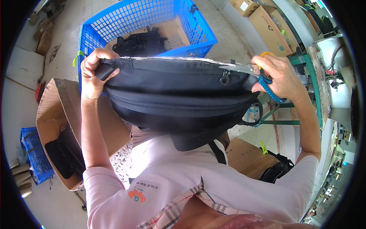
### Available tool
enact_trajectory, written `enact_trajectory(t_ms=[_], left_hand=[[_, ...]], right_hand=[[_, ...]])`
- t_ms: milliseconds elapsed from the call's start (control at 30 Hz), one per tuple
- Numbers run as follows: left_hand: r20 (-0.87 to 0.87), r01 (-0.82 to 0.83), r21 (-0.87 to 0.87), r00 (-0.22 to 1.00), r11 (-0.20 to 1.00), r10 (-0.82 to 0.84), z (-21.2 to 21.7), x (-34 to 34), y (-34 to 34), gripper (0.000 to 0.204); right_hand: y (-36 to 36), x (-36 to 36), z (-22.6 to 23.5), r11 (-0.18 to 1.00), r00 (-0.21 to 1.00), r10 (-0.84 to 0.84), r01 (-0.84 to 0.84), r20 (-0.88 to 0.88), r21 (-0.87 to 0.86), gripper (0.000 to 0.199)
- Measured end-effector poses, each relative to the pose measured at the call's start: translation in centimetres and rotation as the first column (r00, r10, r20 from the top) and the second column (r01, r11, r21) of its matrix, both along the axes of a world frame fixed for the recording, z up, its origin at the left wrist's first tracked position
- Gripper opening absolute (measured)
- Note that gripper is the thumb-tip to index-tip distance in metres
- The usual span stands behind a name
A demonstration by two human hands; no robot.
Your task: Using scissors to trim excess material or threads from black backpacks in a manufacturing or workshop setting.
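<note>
A black fabric bag (179, 86) is stretched out between my two hands in front of my body. Along its upper edge runs a pale, raw-looking strip, and a zipper pull (225, 79) hangs near its right end. My left hand (97, 74) is closed on the bag's upper left corner, pinching a strap-like tab. At the opposite corner, my right hand (278, 76) grips the bag and also holds scissors (242, 68) with blue and yellow handles. The scissor blades point left and lie against the bag's top edge. The bag's far side is hidden.
Beyond the bag stands a blue plastic crate (148, 17) with black items inside. An open cardboard box (57, 114) with black pieces is at my left, near a smaller blue crate (36, 154). A green-framed bench (309, 72) stands right; another box (248, 156) sits below it.
</note>
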State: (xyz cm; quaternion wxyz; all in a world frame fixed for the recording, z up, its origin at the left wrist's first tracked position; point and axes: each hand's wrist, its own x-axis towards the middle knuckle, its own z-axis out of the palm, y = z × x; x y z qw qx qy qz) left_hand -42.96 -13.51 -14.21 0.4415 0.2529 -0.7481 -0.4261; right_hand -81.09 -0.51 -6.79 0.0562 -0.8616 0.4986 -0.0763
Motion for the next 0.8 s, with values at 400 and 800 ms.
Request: enact_trajectory(t_ms=[400, 800], left_hand=[[0.001, -0.031, -0.035, 1.000, 0.999, 0.031, 0.1, 0.0, 0.5, 0.022], [0.018, -0.045, -0.049, 0.999, 0.998, 0.046, -0.2, 0.3, 0.6, 0.022]], right_hand=[[-0.8, 0.7, -1.5, 0.991, 0.990, 0.116, -0.109, 0.084, -0.080, 0.049], [-0.7, 2.2, -0.6, 0.992, 0.994, 0.093, -0.087, 0.061, -0.095, 0.048]])
